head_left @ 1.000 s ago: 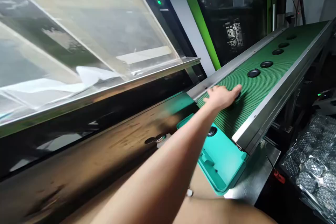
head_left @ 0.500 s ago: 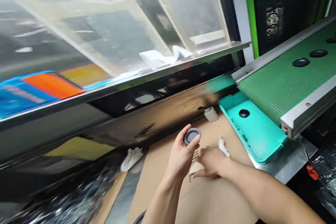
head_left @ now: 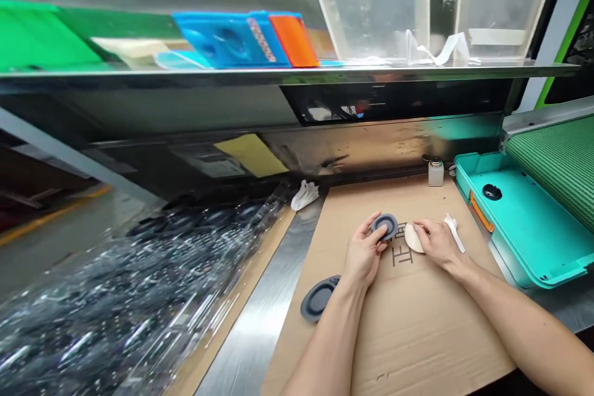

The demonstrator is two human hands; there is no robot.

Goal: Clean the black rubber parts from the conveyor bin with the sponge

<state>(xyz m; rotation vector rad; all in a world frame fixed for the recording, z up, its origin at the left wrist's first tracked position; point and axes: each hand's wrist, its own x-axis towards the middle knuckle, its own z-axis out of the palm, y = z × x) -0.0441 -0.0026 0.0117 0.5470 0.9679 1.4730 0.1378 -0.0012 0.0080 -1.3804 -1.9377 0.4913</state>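
Note:
My left hand (head_left: 364, 253) pinches a round grey cap-like part (head_left: 384, 227) by its edge, above a cardboard sheet (head_left: 417, 328). Close to it, my right hand (head_left: 436, 241) has its fingers closed on a pale cream disc (head_left: 412, 239), which seems thin and flat. The two pieces are near each other but apart. Beside my left forearm lies a larger dark grey oval part (head_left: 319, 299) with a raised ring, partly covered by the arm. A crumpled white scrap (head_left: 453, 232) sits just beyond my right hand.
To the right stands a turquoise tray (head_left: 547, 229) holding a black round part (head_left: 492, 192), below a green conveyor belt (head_left: 557, 154). A small white bottle (head_left: 435, 172) stands at the back. Plastic-wrapped dark parts (head_left: 139, 297) fill the left, under a shelf edge (head_left: 278, 76).
The view has swung left. My right hand, earlier low on the cardboard over a pale piece, now holds the cream disc up near the grey part. My left hand keeps its part.

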